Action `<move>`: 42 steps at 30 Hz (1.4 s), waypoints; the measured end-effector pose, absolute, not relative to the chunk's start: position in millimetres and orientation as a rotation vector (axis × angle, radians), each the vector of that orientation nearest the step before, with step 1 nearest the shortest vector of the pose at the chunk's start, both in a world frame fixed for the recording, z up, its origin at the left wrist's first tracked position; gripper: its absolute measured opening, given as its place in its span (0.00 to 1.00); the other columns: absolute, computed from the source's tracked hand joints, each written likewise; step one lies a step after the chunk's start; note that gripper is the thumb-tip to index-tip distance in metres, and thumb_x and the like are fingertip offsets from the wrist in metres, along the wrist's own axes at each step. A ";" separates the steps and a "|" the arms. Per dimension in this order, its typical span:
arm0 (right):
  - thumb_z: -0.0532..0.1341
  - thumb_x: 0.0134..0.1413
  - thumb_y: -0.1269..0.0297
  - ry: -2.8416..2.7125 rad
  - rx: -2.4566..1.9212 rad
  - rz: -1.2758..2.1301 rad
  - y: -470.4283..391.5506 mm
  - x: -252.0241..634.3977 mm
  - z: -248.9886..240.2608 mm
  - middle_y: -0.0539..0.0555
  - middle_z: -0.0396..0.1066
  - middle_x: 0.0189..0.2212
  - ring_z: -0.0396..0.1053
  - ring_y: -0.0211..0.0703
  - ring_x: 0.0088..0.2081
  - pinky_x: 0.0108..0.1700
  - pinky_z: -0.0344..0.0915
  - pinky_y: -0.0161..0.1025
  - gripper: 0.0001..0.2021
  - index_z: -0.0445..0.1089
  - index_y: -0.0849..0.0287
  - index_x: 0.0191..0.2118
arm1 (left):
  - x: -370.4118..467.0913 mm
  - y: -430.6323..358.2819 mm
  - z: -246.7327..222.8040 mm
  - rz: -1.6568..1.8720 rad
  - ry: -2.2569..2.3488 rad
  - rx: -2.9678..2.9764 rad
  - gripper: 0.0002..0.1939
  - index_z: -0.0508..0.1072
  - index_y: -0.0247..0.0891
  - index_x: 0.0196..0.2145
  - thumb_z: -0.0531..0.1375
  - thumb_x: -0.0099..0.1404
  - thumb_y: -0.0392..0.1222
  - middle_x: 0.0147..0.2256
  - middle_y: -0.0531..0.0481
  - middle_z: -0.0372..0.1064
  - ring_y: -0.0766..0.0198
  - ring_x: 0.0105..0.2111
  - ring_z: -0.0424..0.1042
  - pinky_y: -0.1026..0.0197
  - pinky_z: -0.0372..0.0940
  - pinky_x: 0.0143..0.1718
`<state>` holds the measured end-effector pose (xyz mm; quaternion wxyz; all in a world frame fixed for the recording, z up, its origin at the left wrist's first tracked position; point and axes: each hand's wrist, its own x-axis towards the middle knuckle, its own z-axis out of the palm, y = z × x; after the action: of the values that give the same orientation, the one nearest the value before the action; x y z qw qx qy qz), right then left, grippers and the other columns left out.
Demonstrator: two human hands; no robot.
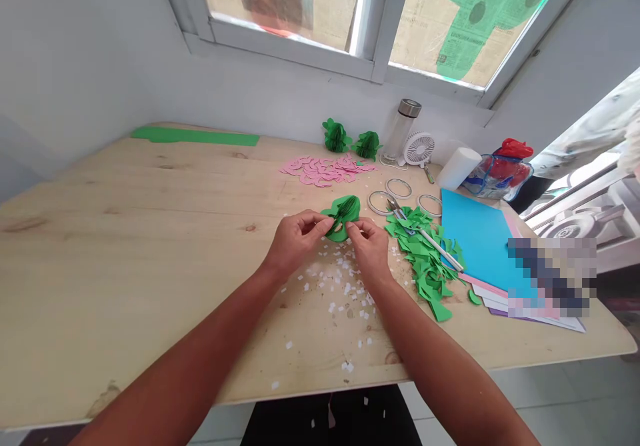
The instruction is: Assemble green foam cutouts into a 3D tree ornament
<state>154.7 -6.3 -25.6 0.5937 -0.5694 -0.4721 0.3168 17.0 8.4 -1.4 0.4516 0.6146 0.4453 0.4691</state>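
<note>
My left hand [303,236] pinches the left edge of a layered green paper cutout [344,207] between thumb and fingertips. My right hand [369,245] grips its lower right side the same way. Folded leaves fan up from the middle of the cutout, just above the table. Small white paper bits [345,279] lie scattered under and between my hands. To the right of my right hand is a heap of green paper scraps [425,266], with a slim white pen-like tool [441,250] on top.
Pink paper cutouts [325,169] lie behind my hands, before two green paper balls [336,137]. Several tape rings [399,188] sit near a small fan [419,149] and a glass bottle [401,129]. Blue paper sheets [473,233] lie right; a green strip [200,137] lies back left.
</note>
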 end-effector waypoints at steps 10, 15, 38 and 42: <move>0.59 0.50 0.65 -1.382 -1.358 0.462 -7.0 158.3 -28.1 0.53 0.72 0.31 0.68 0.42 0.36 0.41 0.62 0.39 0.08 0.72 0.57 0.24 | 12.2 11.1 -3.4 1.066 1.109 1.481 0.11 0.78 0.36 0.24 0.65 0.49 0.48 0.29 0.50 0.67 0.65 0.28 0.64 0.62 0.58 0.30; 0.59 0.51 0.65 -1.443 -1.352 0.403 -7.2 158.6 -29.8 0.53 0.72 0.32 0.68 0.43 0.38 0.42 0.62 0.40 0.08 0.72 0.57 0.26 | 10.2 13.1 -4.5 0.958 1.023 1.308 0.12 0.77 0.36 0.22 0.67 0.45 0.47 0.25 0.52 0.67 0.67 0.25 0.62 0.63 0.56 0.28; 0.52 0.58 0.65 -1.514 -1.217 0.354 -12.3 156.7 -23.8 0.57 0.72 0.41 0.66 0.45 0.47 0.51 0.62 0.44 0.12 0.74 0.57 0.36 | 9.2 14.5 -8.0 0.942 0.746 0.847 0.11 0.78 0.32 0.27 0.69 0.48 0.42 0.30 0.45 0.73 0.64 0.30 0.69 0.61 0.63 0.33; 0.53 0.58 0.65 -1.519 -1.224 0.358 -12.9 156.4 -22.7 0.57 0.72 0.42 0.66 0.46 0.47 0.51 0.62 0.44 0.12 0.75 0.58 0.37 | 9.6 13.7 -7.2 0.941 0.748 0.860 0.11 0.78 0.32 0.28 0.69 0.48 0.42 0.30 0.45 0.74 0.64 0.31 0.69 0.61 0.64 0.33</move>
<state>156.4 -12.9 -22.7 0.5473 -0.5166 -0.6409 0.1509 9.6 13.7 -7.2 0.7391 0.3918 0.3409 0.4289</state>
